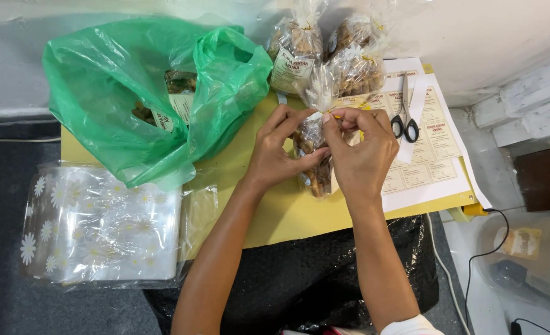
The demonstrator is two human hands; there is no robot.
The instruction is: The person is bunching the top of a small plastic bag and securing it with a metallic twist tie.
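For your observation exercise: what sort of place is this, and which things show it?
Probably a small home snack-packing spot: both hands tie a clear cellophane snack bag over a yellow board, beside a white sheet of printed labels, black-handled scissors and finished tied bags.

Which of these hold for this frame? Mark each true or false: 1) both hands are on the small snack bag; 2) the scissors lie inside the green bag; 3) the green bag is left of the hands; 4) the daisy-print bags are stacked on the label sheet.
1) True: the left hand and right hand pinch the neck of the small snack bag.
2) False: the scissors lie on the label sheet.
3) True: the green bag is left of them.
4) False: the daisy-print bags lie at lower left, off the sheet.
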